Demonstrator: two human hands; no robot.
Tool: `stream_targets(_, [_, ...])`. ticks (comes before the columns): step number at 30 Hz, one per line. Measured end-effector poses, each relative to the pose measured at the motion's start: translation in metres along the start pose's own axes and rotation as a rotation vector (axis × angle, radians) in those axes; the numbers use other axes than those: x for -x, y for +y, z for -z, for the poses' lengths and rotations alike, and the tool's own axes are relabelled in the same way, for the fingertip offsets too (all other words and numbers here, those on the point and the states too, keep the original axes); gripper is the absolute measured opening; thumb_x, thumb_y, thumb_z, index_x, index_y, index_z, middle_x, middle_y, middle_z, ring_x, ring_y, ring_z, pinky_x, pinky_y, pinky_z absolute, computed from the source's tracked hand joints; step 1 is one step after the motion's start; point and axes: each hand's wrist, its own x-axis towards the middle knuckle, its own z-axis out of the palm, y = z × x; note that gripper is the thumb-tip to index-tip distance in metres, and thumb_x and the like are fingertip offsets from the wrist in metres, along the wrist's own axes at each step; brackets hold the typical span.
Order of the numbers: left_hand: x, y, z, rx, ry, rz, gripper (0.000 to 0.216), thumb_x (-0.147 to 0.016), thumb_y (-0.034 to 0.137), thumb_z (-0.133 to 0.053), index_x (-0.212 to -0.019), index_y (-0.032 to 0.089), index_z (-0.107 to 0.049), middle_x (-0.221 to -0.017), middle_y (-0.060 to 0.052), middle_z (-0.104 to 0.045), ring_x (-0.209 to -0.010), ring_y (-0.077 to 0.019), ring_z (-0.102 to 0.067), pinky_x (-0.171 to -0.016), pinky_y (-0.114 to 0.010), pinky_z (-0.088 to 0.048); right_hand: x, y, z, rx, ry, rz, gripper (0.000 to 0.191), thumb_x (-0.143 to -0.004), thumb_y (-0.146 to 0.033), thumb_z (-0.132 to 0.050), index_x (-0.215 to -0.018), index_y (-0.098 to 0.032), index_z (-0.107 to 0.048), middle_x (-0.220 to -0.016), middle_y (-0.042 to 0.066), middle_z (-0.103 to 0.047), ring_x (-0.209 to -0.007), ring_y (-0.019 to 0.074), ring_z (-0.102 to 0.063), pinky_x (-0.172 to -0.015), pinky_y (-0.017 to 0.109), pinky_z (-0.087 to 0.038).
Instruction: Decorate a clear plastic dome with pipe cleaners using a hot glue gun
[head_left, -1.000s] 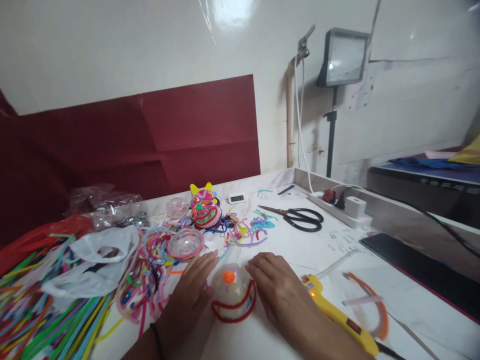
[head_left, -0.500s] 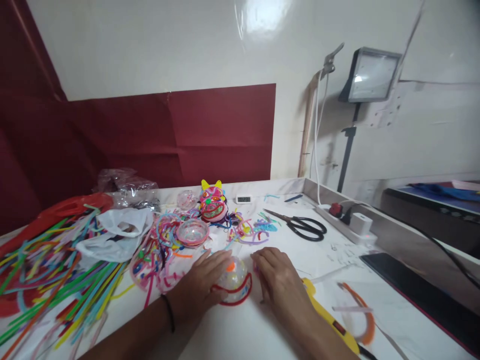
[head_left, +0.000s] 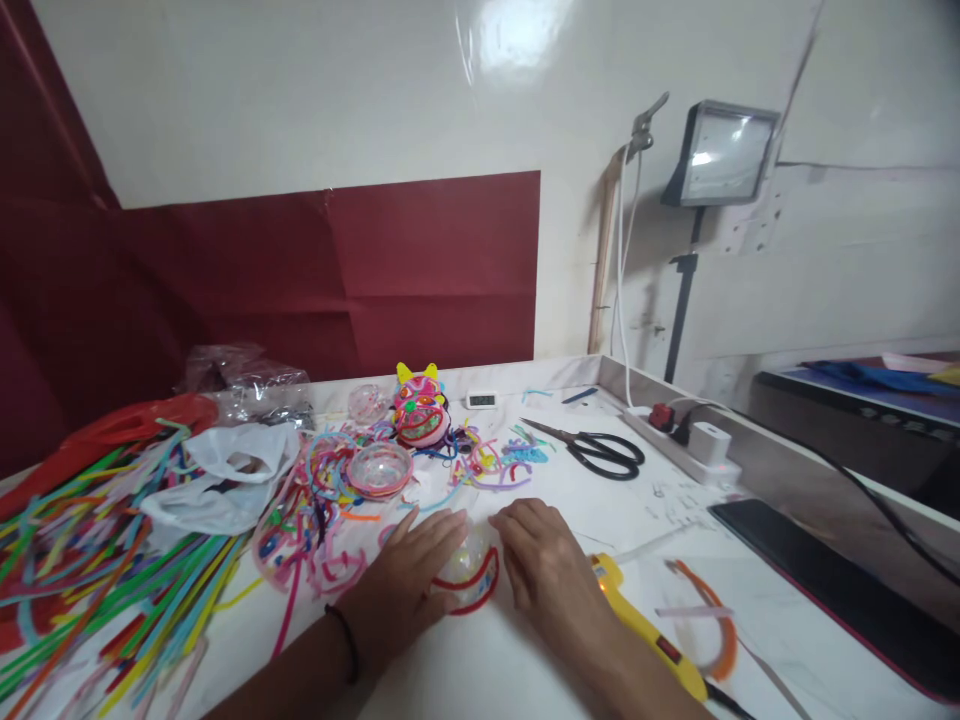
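Note:
A clear plastic ball (head_left: 472, 550) with a red pipe cleaner (head_left: 474, 600) curved like a mouth along its front sits low on the white table. My left hand (head_left: 412, 565) grips its left side, fingers over the top and thumb at the front. Close against the ball's right side, my right hand (head_left: 547, 555) has its fingers curled together; whatever they pinch is hidden. Below that forearm lies a yellow glue gun (head_left: 637, 620). Further back stands a finished-looking pink animal head (head_left: 421, 408) with yellow ears.
Black-handled scissors (head_left: 592, 445) lie at the right, near a power strip (head_left: 697, 460) and a dark flat slab (head_left: 825, 590). Many coloured pipe cleaners (head_left: 180, 580) and a white plastic bag (head_left: 232, 475) spread left. A clear half-shell (head_left: 380, 468) and small digital display (head_left: 481, 400) sit behind.
My right hand has closed in on the ball's right side. An orange spot on the ball has gone out of sight. The view has shifted slightly right.

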Motion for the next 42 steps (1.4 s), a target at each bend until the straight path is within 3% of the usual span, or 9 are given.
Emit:
stream_targets(4, [0.0,0.001,-0.003,0.019,0.001,-0.001,0.058,-0.098,0.042,-0.037,-0.149,0.022,-0.02,-0.15,-0.011,-0.041,-0.14,-0.0243,-0.033,-0.116,-0.053,-0.023,0.003,-0.008,-0.006,-0.07,-0.047,0.035,0.016,-0.089,-0.009,-0.049,-0.081,-0.017,-0.061,-0.081,0.006,-0.06,-0.081,0.0211,-0.05,-0.073,0.035,-0.039])
stream_targets(8, [-0.002,0.006,0.001,0.047,-0.025,0.03,0.062,-0.096,0.04,-0.043,-0.15,0.024,-0.018,-0.149,-0.01,-0.043,-0.139,-0.0247,-0.036,-0.116,-0.051,-0.024,0.004,-0.011,-0.015,0.004,-0.091,0.079,0.012,-0.086,-0.009,-0.055,-0.079,-0.017,-0.059,-0.081,0.005,-0.06,-0.08,0.0208,-0.048,-0.073,0.034,-0.037])
stream_targets(13, [-0.006,0.009,0.005,0.052,-0.03,0.04,0.061,-0.095,0.042,-0.045,-0.149,0.023,-0.021,-0.148,-0.011,-0.045,-0.138,-0.0254,-0.037,-0.114,-0.052,-0.026,0.005,-0.007,-0.023,0.081,-0.031,0.163,0.009,-0.083,-0.01,-0.062,-0.081,-0.018,-0.061,-0.078,0.003,-0.06,-0.076,0.0199,-0.047,-0.069,0.033,-0.034])
stream_targets(20, [-0.009,0.012,0.008,0.019,-0.051,0.045,0.055,-0.094,0.038,-0.048,-0.143,0.017,-0.033,-0.145,-0.013,-0.048,-0.137,-0.0254,-0.039,-0.113,-0.052,-0.028,-0.003,-0.009,-0.028,0.342,-0.004,0.346,0.021,-0.084,-0.013,-0.065,-0.066,-0.017,-0.057,-0.067,0.001,-0.057,-0.069,0.0185,-0.045,-0.069,0.034,-0.033])
stream_targets(23, [-0.01,0.013,0.01,0.003,-0.056,0.043,0.052,-0.092,0.026,-0.048,-0.141,0.016,-0.035,-0.145,-0.012,-0.048,-0.137,-0.0249,-0.039,-0.113,-0.053,-0.028,-0.007,-0.011,-0.029,0.424,-0.006,0.388,0.022,-0.086,-0.014,-0.062,-0.065,-0.017,-0.057,-0.066,0.001,-0.057,-0.067,0.0191,-0.045,-0.069,0.036,-0.033])
stream_targets(28, [-0.011,0.014,0.014,-0.007,-0.068,0.031,0.06,-0.082,0.009,-0.045,-0.141,0.014,-0.035,-0.146,-0.012,-0.046,-0.138,-0.0242,-0.038,-0.114,-0.055,-0.025,-0.007,-0.015,-0.031,0.487,-0.013,0.382,0.016,-0.082,-0.009,-0.061,-0.067,-0.015,-0.06,-0.066,0.003,-0.058,-0.066,0.0207,-0.046,-0.07,0.037,-0.033])
stream_targets(34, [-0.013,0.016,0.017,0.018,-0.053,0.03,0.059,-0.081,0.008,-0.044,-0.139,0.014,-0.038,-0.144,-0.013,-0.05,-0.136,-0.0245,-0.04,-0.113,-0.056,-0.026,-0.005,-0.015,-0.035,0.544,-0.03,0.33,0.011,-0.073,-0.006,-0.063,-0.067,-0.015,-0.061,-0.064,0.005,-0.058,-0.065,0.0237,-0.047,-0.068,0.038,-0.035])
stream_targets(42, [-0.012,0.014,0.017,-0.025,-0.026,0.006,0.057,-0.082,0.01,-0.046,-0.138,0.016,-0.042,-0.144,-0.01,-0.05,-0.136,-0.0244,-0.04,-0.115,-0.054,-0.023,-0.002,-0.007,-0.038,0.474,-0.05,0.241,0.016,-0.075,-0.003,-0.058,-0.068,-0.017,-0.057,-0.063,0.004,-0.057,-0.063,0.0223,-0.047,-0.068,0.037,-0.033])
